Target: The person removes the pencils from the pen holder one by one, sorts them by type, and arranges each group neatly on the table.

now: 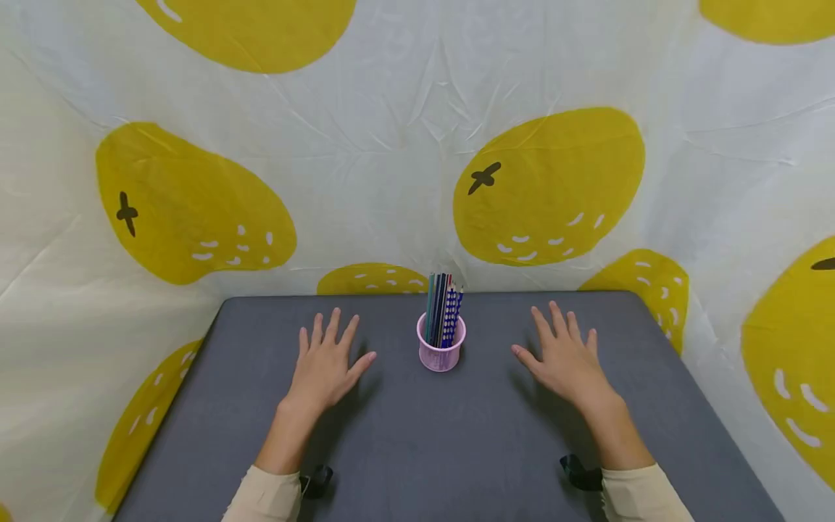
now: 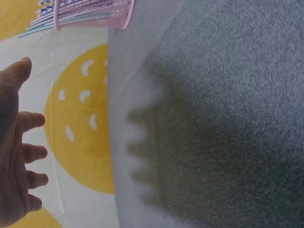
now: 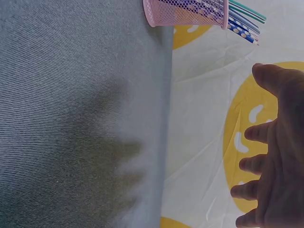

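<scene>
A pink mesh pencil cup [image 1: 439,358] stands upright toward the back of the grey table, between my two hands. Several pencils [image 1: 446,310] lean in it, some dark or teal, others blue with pale dots. My left hand [image 1: 324,368] hovers over the table to the left of the cup, palm down and fingers spread, holding nothing. On the other side my right hand [image 1: 566,364] mirrors it, fingers spread and apart from the cup. Both wrist views show the cup's mesh side [image 2: 92,14] at the top, with the hand's shadow on the tabletop.
The grey tabletop [image 1: 430,449] reaches back to a white curtain [image 1: 385,196] printed with big yellow fruit shapes. A black strap piece [image 1: 317,481] sits by the left cuff, another black piece [image 1: 580,473] by the right one.
</scene>
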A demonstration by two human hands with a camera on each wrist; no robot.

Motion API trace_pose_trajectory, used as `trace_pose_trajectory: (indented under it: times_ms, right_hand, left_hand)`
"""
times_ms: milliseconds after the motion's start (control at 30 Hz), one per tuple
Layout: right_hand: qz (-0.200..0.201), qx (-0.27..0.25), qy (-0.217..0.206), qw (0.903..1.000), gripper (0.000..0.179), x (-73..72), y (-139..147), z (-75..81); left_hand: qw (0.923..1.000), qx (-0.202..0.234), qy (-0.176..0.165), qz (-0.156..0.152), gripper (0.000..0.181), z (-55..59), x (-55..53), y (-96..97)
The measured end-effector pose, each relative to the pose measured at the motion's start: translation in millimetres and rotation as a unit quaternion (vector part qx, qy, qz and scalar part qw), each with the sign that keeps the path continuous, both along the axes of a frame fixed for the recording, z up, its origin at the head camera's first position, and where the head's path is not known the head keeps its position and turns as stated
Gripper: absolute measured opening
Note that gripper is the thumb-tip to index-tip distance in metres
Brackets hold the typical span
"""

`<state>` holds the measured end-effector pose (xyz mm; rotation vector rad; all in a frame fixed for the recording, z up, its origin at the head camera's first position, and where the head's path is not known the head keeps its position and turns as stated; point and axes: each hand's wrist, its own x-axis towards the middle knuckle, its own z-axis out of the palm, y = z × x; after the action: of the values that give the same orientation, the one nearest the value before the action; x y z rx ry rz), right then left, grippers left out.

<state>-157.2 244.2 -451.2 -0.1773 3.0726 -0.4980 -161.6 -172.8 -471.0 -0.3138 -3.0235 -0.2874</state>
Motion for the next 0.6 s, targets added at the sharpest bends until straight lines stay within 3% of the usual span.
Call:
trace_pose_trajectory:
  times_ms: [600]
  right_hand:
    - [0.031, -0.007, 0.0, 0.9995, 0.09, -20.6, -1, 6.9]
  left_hand:
    - [0.9994, -0.025, -0.002, -0.024, 0.081, 8.3, -11.5, 12.3]
